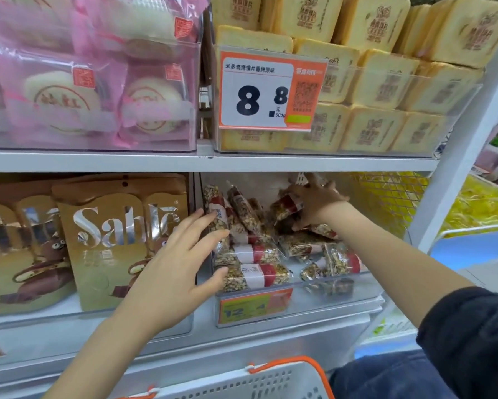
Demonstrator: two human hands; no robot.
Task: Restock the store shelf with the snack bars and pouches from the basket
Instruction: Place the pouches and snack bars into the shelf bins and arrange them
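The snack bars [252,276] lie heaped in the clear bin [343,298] on the lower shelf, most stacked against its left wall, a few loose toward the right front corner. Your right hand [314,203] is deep at the back of the bin, fingers curled round one bar [286,208] with a red band. Your left hand [181,254] is spread wide, fingertips resting against the stack at the bin's left front corner. These bars look light and fairly stiff, but the clear wrap is probably slick and the grain inside may crumble, so take each around its paper-banded middle rather than by the crimped ends. The gold Sablé pouches [121,243] stand in the next bin to the left, and the basket [271,381] sits below, at the frame's bottom edge.
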